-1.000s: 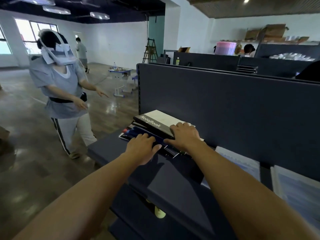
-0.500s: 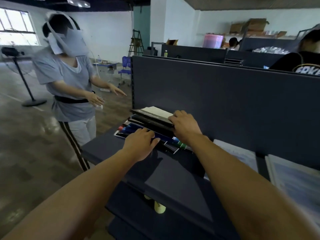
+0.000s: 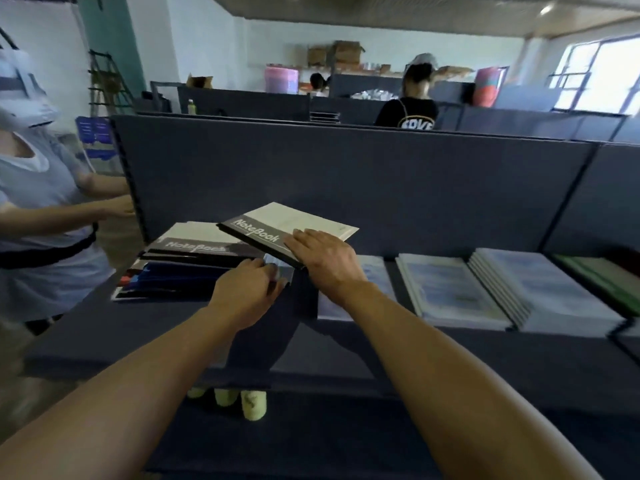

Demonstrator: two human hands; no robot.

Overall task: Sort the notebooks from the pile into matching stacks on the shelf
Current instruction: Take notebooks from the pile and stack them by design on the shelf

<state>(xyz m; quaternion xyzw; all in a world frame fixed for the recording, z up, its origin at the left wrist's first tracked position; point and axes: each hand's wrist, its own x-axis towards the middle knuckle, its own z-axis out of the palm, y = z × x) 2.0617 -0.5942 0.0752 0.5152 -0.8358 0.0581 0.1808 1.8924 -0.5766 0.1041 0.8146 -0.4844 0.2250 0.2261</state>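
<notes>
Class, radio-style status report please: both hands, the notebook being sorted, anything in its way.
Right hand grips lifted black-and-white notebook. Left hand rests on pile. Blue stacks lie on the shelf to the right; path looks open.

Green stack point(image 3: 602, 278) cut off at right

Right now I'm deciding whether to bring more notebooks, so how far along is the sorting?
Done: several pale blue stacks and a green stack lie on the shelf. In hand: the right hand holds a black and white notebook raised off the pile; the left hand rests on the pile's edge. Left: the pile, with another matching notebook on top and darker ones beneath.
</notes>
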